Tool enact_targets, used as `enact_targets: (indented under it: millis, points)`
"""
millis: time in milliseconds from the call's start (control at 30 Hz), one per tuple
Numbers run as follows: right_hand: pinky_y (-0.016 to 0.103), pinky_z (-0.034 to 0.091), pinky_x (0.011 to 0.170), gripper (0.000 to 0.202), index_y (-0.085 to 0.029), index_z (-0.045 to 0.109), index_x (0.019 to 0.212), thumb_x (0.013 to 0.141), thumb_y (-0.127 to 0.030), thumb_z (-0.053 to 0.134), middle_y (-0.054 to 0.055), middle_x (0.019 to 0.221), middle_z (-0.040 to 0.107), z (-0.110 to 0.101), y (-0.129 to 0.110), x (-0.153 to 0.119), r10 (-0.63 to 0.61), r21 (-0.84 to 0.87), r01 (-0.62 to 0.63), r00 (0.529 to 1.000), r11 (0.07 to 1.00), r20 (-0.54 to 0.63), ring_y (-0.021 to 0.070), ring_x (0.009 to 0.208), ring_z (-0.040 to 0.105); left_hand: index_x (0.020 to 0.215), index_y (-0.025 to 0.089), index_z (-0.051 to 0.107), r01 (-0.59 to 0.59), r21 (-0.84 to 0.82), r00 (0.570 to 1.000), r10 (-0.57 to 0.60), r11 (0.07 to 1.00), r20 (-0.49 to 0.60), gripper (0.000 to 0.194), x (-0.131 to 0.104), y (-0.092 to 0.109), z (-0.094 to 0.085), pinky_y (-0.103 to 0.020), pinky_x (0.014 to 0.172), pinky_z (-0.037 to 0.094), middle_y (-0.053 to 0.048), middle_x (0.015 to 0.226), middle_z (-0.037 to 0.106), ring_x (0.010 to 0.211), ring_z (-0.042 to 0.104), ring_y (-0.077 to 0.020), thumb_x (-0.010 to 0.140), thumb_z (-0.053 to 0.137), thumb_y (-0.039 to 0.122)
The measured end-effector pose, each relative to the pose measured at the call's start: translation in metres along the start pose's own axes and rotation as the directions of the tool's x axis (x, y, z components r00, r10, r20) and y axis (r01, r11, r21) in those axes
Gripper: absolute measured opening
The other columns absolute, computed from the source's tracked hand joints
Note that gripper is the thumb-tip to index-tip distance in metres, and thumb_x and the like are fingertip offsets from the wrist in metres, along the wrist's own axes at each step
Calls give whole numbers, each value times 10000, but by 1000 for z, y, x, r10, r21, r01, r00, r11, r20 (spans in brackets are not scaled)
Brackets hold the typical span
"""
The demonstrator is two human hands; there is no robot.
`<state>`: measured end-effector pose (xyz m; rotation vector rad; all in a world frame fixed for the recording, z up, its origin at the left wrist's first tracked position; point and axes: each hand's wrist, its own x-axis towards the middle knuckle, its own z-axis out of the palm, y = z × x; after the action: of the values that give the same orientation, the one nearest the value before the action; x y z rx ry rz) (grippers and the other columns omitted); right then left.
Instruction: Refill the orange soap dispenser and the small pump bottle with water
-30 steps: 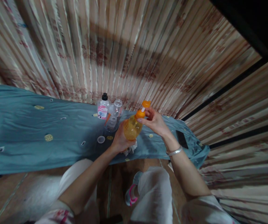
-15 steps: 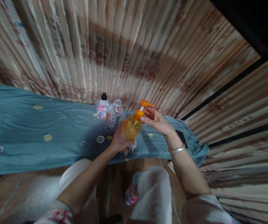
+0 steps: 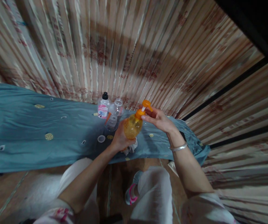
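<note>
My left hand [image 3: 120, 139] is wrapped round a clear bottle of yellow liquid [image 3: 133, 127], which tilts to the right above the cloth. An orange pump head [image 3: 146, 105] tops the bottle. The fingers and thumb of my right hand [image 3: 158, 119] pinch the orange collar below the nozzle. Behind my left hand stands an open clear bottle [image 3: 114, 115] with no cap. A bottle with a black cap and pink label [image 3: 103, 109] is just left of it. A small round clear lid [image 3: 101, 138] lies on the cloth.
A teal patterned cloth [image 3: 70, 124] covers the long surface. Beneath my left hand is a whitish, crumpled thing [image 3: 132, 148]. A dark flat object [image 3: 182, 136] lies partly behind my right wrist. Pleated curtains [image 3: 124, 56] hang behind and to the right.
The pump's nozzle has turned from pointing right to pointing down and right, towards me. Both hands remain on the bottle. The view has shifted slightly.
</note>
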<state>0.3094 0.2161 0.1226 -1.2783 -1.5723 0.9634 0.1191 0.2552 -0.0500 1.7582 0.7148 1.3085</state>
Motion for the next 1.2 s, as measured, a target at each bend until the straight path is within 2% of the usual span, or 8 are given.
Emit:
enact_targets:
  millis: [133, 367, 467, 600, 833, 1000, 1100, 1200]
  points:
    - [466, 599, 1157, 626, -255, 857, 1050, 654, -710, 1026, 44, 1134, 871, -4, -1, 4, 13, -5, -13, 1000, 1000, 23, 280, 1186, 780, 1480, 309, 519, -4, -20, 1000, 4, 1000, -2, 981, 1, -1, 1, -635, 1185, 605, -100, 1448, 706, 1344, 722, -409, 600, 952, 273]
    - [363, 671, 964, 695, -269, 781, 948, 483, -676, 1097, 1, 982, 832, 16, 6, 7, 49, 115, -32, 987, 993, -153, 208, 968, 785, 1482, 259, 513, 3, -8, 1000, -3, 1000, 3, 974, 1, 6, 0, -595, 1197, 595, -106, 1449, 708, 1339, 718, -375, 613, 952, 226]
    - [351, 670, 968, 723, -279, 797, 1061, 520, -655, 1095, 3, 1048, 837, 13, 3, 5, 42, 111, -31, 995, 993, -96, 212, 1021, 792, 1486, 255, 507, 2, -10, 1000, -2, 1000, 8, 978, 1, 6, -1, -596, 1196, 597, -116, 1456, 703, 1340, 718, -378, 617, 957, 244]
    - [410, 629, 1095, 649, -277, 824, 1101, 631, -661, 1054, 27, 1135, 849, 5, -1, 3, 13, 45, -14, 1000, 999, 13, 254, 1171, 776, 1483, 278, 518, 11, -16, 1000, -11, 1000, 11, 987, 2, 4, -2, -609, 1189, 606, -106, 1435, 711, 1334, 724, -391, 605, 968, 243]
    - [390, 641, 961, 641, -262, 773, 1011, 576, -618, 1080, 16, 996, 799, 10, 8, 6, 49, -12, -50, 994, 999, -94, 246, 1003, 763, 1472, 251, 528, 13, 19, 1000, -13, 1000, 12, 981, 2, 4, -1, -617, 1207, 594, -123, 1437, 713, 1346, 718, -398, 592, 962, 231]
    - [408, 638, 1047, 678, -294, 805, 1199, 651, -606, 1056, 31, 1163, 833, 6, 2, 1, 28, 27, -28, 1000, 999, -4, 264, 1171, 768, 1497, 250, 524, 3, 10, 1000, -3, 1000, 12, 997, 1, 2, -2, -615, 1214, 582, -127, 1465, 698, 1363, 709, -398, 606, 972, 265]
    - [439, 602, 1133, 621, -269, 831, 1134, 680, -641, 1034, 47, 1186, 842, 2, 1, 2, 16, -8, -16, 1000, 1000, 26, 276, 1228, 755, 1492, 261, 534, -1, -4, 1000, 1, 1000, 18, 990, 2, 1, -2, -607, 1222, 578, -124, 1463, 703, 1378, 704, -409, 604, 970, 263]
    - [437, 615, 1076, 608, -246, 813, 1032, 654, -663, 1040, 50, 1095, 841, 3, 3, 5, 23, -60, -23, 1000, 998, -2, 272, 1134, 768, 1478, 256, 538, 0, -3, 1000, 0, 1000, 15, 969, 1, 3, -1, -594, 1216, 586, -120, 1450, 714, 1367, 714, -403, 605, 958, 244]
